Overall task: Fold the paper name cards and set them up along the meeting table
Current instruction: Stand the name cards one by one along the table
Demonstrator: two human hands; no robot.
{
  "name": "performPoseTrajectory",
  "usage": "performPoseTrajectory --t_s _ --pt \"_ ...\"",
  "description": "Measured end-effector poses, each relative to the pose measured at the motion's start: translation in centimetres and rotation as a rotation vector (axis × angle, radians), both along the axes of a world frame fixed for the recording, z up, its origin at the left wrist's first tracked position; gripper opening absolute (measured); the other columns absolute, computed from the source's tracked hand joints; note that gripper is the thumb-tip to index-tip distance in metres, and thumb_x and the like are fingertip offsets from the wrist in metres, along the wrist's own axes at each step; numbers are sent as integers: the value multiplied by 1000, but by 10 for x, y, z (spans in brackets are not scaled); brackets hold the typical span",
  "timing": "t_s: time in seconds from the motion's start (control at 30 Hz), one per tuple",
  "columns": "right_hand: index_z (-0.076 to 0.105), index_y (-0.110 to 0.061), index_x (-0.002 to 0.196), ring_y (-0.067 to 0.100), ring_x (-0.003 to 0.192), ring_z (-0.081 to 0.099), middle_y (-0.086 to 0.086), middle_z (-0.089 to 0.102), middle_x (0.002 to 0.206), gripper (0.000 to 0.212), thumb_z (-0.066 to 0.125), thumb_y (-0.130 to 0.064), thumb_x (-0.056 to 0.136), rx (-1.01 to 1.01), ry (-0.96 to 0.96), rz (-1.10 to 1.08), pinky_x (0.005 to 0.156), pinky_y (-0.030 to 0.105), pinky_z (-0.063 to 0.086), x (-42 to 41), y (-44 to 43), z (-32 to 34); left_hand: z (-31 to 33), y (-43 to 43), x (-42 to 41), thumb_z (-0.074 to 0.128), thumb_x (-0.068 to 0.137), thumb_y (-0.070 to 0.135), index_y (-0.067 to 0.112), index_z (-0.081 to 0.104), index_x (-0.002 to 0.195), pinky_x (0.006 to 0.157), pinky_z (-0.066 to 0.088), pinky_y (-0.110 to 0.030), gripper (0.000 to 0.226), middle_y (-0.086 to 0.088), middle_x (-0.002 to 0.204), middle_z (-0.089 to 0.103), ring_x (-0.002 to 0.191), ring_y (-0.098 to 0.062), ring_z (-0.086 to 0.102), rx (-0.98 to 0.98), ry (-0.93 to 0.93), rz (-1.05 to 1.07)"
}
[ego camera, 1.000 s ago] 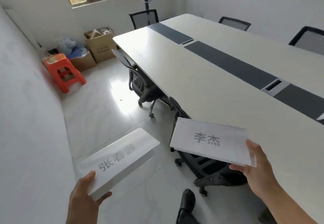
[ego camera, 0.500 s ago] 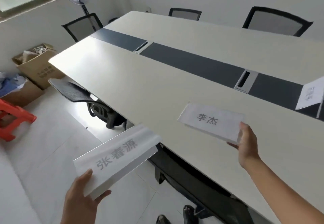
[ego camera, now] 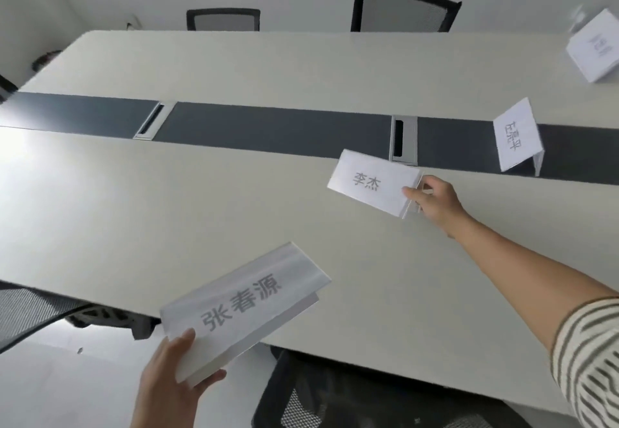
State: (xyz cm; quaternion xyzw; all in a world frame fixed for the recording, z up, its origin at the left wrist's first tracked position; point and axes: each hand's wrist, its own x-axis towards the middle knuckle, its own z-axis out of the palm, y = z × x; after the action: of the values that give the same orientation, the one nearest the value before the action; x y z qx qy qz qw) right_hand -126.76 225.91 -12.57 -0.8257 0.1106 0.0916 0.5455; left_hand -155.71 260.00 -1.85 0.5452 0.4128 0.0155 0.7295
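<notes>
Office meeting room: long conference table (ego camera: 234, 69), mesh chairs (ego camera: 405, 9).

Table top (ego camera: 234, 210) is off-white/cream with a dark slate-grey strip (ego camera: 268, 129) down the middle; cable hatches (ego camera: 404, 139) in it are silver-grey with black slots. Name cards are white paper with grey printed characters: near card (ego camera: 244, 307), reached-out card (ego camera: 371, 183), two standing cards (ego camera: 516, 138) and (ego camera: 594, 47). Far chairs (ego camera: 405, 9) have black frames with grey mesh backs; near chairs (ego camera: 30, 313) are black mesh. Sleeve (ego camera: 593, 360) on the right arm is cream with dark grey-green stripes. Walls are plain pale grey-white, floor light grey.
</notes>
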Motion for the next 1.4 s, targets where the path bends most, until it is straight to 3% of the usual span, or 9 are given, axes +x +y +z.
performPoseTrajectory --t_s 0.23,0.57,0.63,0.73,0.8,0.9,1.1,1.27,1.4 --pt "63 -15 110 24 110 60 5 67 114 32 72 -22 81 -268 -4 88 95 40 46 31 -25 -26 -21 30 43 44 93 16 9 61 106 63 44 -39 22 -10 91 63 82 -30 55 -11 13 -56" --pt "52 -17 126 37 112 55 15 61 127 40 61 -20 87 -762 45 210 87 41 46 65 -36 -49 -26 43 46 41 94 17 10 60 100 39 54 -34 21 -17 94 57 77 -38 54 -63 175 -14" --pt "39 -22 140 37 130 41 14 44 146 53 57 -18 90 -949 12 233 100 48 39 66 -31 -50 -27 44 45 40 95 19 8 57 105 36 53 -34 23 -18 93 57 74 -39 53 -67 215 -2" --pt "5 -30 152 35 148 1 11 2 162 77 52 -23 91 -1127 -79 303 114 57 13 58 -2 -48 -29 39 45 41 96 22 6 53 111 35 52 -34 25 -19 91 58 71 -39 54 -54 256 5" --pt "-10 -32 151 36 147 -16 11 -15 162 82 47 -40 93 -1131 -64 422 114 62 1 51 19 -54 -29 32 46 42 95 22 7 56 108 36 53 -34 24 -19 93 58 72 -39 55 -53 269 -1" --pt "-17 -30 150 38 145 -22 12 -21 160 86 40 -55 91 -1149 -41 488 111 67 -3 53 32 -64 -25 22 48 43 95 19 11 59 94 36 53 -35 18 -19 92 57 74 -39 54 -54 259 -9" --pt "-17 -30 150 39 145 -21 12 -19 161 85 35 -61 91 -1133 -57 487 110 68 -4 82 32 -65 -21 17 39 41 95 18 12 59 94 38 54 -37 20 -20 92 58 72 -40 54 -43 242 -25" --pt "-20 -29 149 39 145 -22 13 -21 160 84 32 -61 92 -1156 -50 506 110 68 -5 89 29 -66 -19 21 24 41 95 20 17 60 98 70 48 -42 19 -20 92 59 74 -41 56 -10 242 8" --pt "-22 -28 149 40 145 -22 13 -22 160 86 33 -61 91 -1182 -52 524 110 68 -5 90 28 -65 -15 23 10 43 94 22 15 60 97 70 47 -42 19 -22 94 59 73 -42 58 8 253 48"
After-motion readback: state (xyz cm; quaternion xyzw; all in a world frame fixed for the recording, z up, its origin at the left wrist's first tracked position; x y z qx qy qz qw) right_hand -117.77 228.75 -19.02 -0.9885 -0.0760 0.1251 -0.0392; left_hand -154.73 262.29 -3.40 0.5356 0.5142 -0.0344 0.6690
